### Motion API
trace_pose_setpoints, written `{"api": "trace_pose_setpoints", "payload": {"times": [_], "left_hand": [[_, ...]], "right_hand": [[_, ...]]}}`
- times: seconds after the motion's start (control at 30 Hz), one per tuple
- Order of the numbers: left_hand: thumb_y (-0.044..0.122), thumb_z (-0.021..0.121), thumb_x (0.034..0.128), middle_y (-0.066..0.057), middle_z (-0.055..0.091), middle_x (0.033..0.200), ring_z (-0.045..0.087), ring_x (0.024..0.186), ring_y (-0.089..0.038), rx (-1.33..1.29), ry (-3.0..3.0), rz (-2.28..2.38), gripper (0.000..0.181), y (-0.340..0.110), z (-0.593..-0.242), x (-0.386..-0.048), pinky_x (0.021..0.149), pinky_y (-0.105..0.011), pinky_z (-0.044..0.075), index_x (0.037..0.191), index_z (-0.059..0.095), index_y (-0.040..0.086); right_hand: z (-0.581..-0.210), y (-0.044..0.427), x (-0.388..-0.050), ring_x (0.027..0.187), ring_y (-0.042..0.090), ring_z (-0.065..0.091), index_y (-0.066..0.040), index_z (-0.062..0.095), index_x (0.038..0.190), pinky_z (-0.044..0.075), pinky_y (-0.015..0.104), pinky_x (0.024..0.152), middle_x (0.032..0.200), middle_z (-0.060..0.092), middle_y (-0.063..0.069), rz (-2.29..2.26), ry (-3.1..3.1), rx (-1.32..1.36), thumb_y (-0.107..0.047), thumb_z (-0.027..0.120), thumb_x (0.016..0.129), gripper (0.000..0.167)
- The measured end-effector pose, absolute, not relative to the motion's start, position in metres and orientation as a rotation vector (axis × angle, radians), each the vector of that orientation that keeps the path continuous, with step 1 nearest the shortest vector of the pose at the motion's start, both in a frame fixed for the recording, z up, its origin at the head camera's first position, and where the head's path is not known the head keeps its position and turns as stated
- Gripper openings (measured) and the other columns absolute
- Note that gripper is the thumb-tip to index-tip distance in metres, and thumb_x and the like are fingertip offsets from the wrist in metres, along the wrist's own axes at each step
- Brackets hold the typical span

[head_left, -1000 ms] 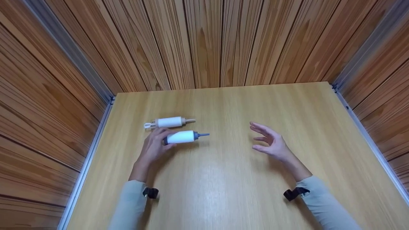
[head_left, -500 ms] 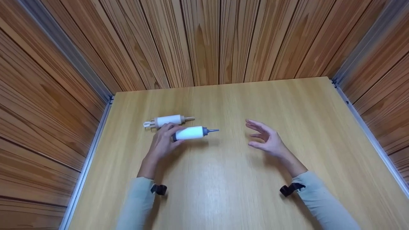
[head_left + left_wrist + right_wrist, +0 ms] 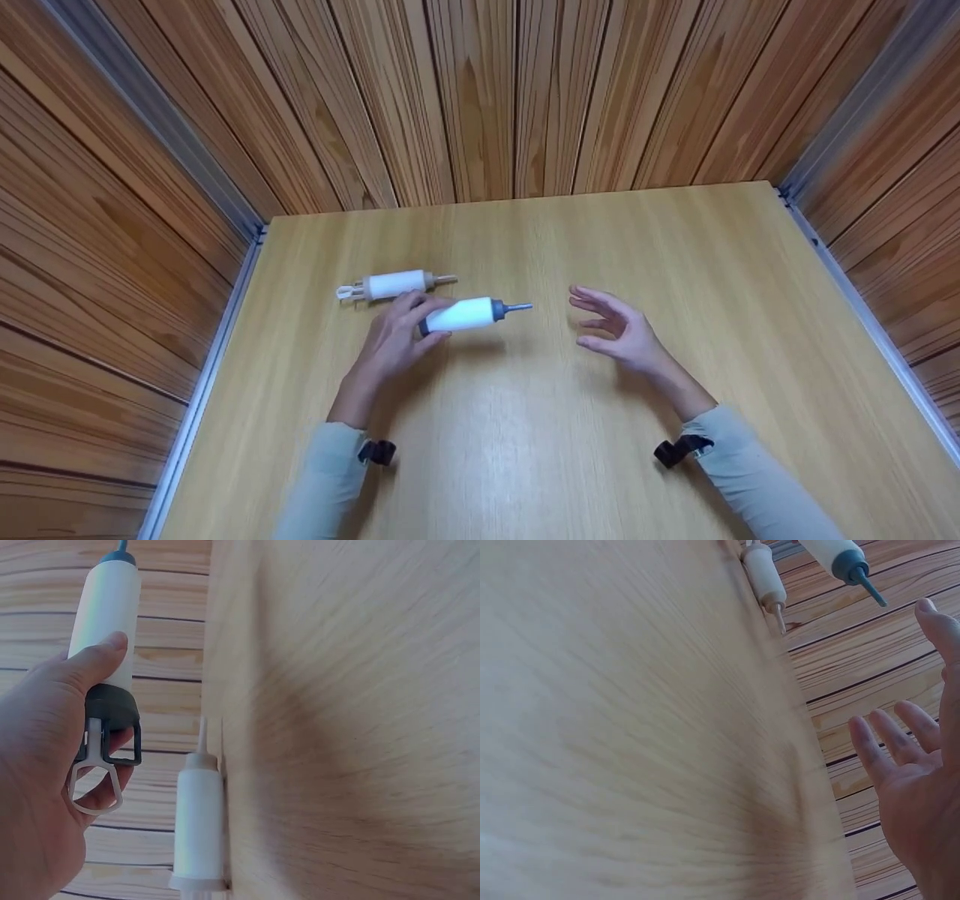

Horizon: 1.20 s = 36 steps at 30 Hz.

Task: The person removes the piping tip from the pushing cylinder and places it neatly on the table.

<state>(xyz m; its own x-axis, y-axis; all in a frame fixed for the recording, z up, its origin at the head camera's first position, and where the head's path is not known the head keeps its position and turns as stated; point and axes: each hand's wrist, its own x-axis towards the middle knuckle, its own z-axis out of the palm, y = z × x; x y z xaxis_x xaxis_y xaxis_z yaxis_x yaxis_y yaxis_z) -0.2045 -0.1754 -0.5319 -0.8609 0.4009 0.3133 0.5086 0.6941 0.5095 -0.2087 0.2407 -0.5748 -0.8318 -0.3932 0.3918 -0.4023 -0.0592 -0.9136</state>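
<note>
Left hand [image 3: 396,341] is gripping white bottle [image 3: 463,313] near its rear; long axis running crosswise, nozzle [image 3: 518,307] pointing toward right hand [image 3: 621,331], which is hovering, fingers relaxed.

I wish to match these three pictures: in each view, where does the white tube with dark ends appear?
Head: dark-ended tube near the middle, in the left hand.
Left wrist: dark-ended tube at upper left, reaching the top edge.
Right wrist: dark-ended tube right of centre, cut by the top edge.
Shared landmark: the pale-ended tube, visible in all three.
</note>
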Motion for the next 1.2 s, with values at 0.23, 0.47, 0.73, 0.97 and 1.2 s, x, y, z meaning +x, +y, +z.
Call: {"api": "trace_pose_setpoints", "payload": {"times": [0.23,0.47,0.73,0.97,1.2], "left_hand": [[0.031,0.083,0.1038,-0.016,0.07,0.133,0.066,0.112,-0.032,-0.832,-2.71,-0.78,0.048,-0.17,-0.529,-0.2,0.093,-0.051,0.061,0.15,0.072,0.024],[0.032,0.084,0.1035,-0.012,0.071,0.128,0.067,0.106,-0.028,-0.905,-2.661,-0.725,0.048,-0.164,-0.53,-0.201,0.089,-0.044,0.061,0.15,0.072,0.026],[0.033,0.084,0.1036,-0.012,0.072,0.132,0.07,0.113,-0.029,-0.95,-2.646,-0.705,0.049,-0.153,-0.532,-0.202,0.097,-0.048,0.064,0.151,0.071,0.027],[0.033,0.084,0.1035,-0.009,0.072,0.132,0.068,0.113,-0.028,-0.96,-2.664,-0.715,0.05,-0.146,-0.53,-0.197,0.094,-0.045,0.063,0.151,0.071,0.032],[0.031,0.085,0.1028,-0.008,0.073,0.13,0.07,0.111,-0.026,-1.001,-2.642,-0.718,0.049,-0.141,-0.528,-0.191,0.092,-0.043,0.064,0.15,0.072,0.032]], "right_hand": [[-0.569,0.238,-0.203,0.15,0.013,0.066,0.016,0.048,0.159,0.063,0.03,0.109,0.166,0.064,0.001,2.061,-2.176,0.929,0.022,0.074,0.092,0.072],[-0.566,0.237,-0.202,0.148,0.014,0.068,0.014,0.05,0.159,0.064,0.03,0.109,0.166,0.064,0.014,2.034,-2.176,0.919,0.022,0.074,0.093,0.071],[-0.564,0.233,-0.2,0.146,0.012,0.069,0.014,0.051,0.158,0.063,0.028,0.11,0.163,0.066,0.009,2.041,-2.187,0.936,0.019,0.074,0.096,0.067],[-0.562,0.225,-0.198,0.147,0.012,0.069,0.013,0.049,0.16,0.062,0.028,0.11,0.166,0.062,0.018,2.055,-2.206,0.957,0.02,0.074,0.095,0.07],[-0.56,0.223,-0.193,0.141,0.009,0.072,0.016,0.051,0.156,0.063,0.025,0.106,0.158,0.071,-0.007,2.019,-2.206,1.016,0.023,0.074,0.093,0.067]]}}
